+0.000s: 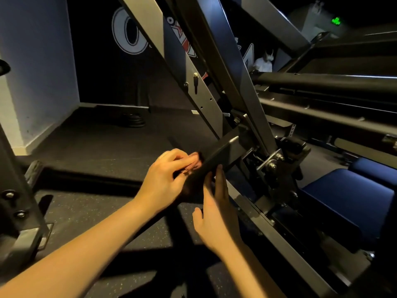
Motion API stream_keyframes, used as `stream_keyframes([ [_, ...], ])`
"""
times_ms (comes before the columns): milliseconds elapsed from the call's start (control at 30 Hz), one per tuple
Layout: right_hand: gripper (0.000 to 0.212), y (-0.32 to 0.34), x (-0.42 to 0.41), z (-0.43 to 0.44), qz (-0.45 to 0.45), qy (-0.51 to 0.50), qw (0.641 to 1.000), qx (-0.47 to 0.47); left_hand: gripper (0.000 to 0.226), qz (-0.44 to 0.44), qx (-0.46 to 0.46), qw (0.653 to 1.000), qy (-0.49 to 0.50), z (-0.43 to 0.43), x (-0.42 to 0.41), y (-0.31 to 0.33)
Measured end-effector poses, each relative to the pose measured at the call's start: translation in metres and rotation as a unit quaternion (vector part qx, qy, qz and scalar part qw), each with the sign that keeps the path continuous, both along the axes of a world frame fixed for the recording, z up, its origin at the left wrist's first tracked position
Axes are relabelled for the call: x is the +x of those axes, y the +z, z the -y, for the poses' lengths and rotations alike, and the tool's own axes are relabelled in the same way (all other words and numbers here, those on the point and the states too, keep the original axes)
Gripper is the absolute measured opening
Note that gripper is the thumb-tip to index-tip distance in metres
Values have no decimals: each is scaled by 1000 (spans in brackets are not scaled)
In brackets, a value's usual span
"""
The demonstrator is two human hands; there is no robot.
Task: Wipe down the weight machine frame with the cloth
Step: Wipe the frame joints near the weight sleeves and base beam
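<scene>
- You're mid-wipe on the short dark bar that sticks out low on the frame, so this is the rubbing step, not setup.
- Your left hand has its fingers curled down over the near end of that bar, and it looks like it's bunching the cloth there. Heads up: the cloth is dark like the bar, so I can't really tell where its edges are.
- Your right hand is flat, fingers straight and pointing up, fingertips against the bar's underside right next to the cloth. It's not gripping anything, more like steadying.
- Progress guess: early-ish. The long grey slanted beams above and the rail running beside the blue pad look untouched from here.
- Next move, I reckon: drag the cloth up the bar toward the bolted joint, then shift onto the grey beam. Keep your fingers away from those brackets and bolts, they look snaggy.
</scene>
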State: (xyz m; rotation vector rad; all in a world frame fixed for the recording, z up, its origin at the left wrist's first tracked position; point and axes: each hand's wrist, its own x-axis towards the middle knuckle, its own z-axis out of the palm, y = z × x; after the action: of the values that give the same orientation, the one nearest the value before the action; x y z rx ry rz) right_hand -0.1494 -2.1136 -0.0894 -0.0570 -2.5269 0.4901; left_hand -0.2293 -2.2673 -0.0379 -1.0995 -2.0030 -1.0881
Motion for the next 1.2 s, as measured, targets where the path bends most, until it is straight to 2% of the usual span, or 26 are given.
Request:
stream_keyframes([
  [67,86,5,3,-1,10,4,1000,13,56,3,-18,1000,4,33,5,-21],
  [133,86,8,5,-2,17,4,1000,24,57,11,-44,999,17,59,4,-31],
  [233,87,8,7,-1,29,5,999,36,45,21,-57,998,21,46,0,-13],
  [400,90,7,7,-2,14,9,999,39,21,-11,-8,1000,28,-41,-3,30],
  [467,91,5,8,-5,10,13,999,46,24,-24,-8,999,44,-42,0,22],
  [633,90,5,7,-2,14,17,1000,22,55,-34,-6,996,81,17,6,-26],
  [833,88,8,8,-1,23,10,1000,6,61,-6,-7,990,143,77,22,-75],
  [933,88,13,10,-1,35,6,999,6,58,36,-4,982,187,100,31,-94],
  [1033,84,21,17,4,40,8,998,-47,41,129,23,970,204,115,41,-88],
  [1133,74,29,26,17,21,34,991,-126,26,277,89,950,112,108,54,-58],
  [1200,61,34,28,25,3,53,990,-134,22,357,154,921,30,90,63,-43],
])
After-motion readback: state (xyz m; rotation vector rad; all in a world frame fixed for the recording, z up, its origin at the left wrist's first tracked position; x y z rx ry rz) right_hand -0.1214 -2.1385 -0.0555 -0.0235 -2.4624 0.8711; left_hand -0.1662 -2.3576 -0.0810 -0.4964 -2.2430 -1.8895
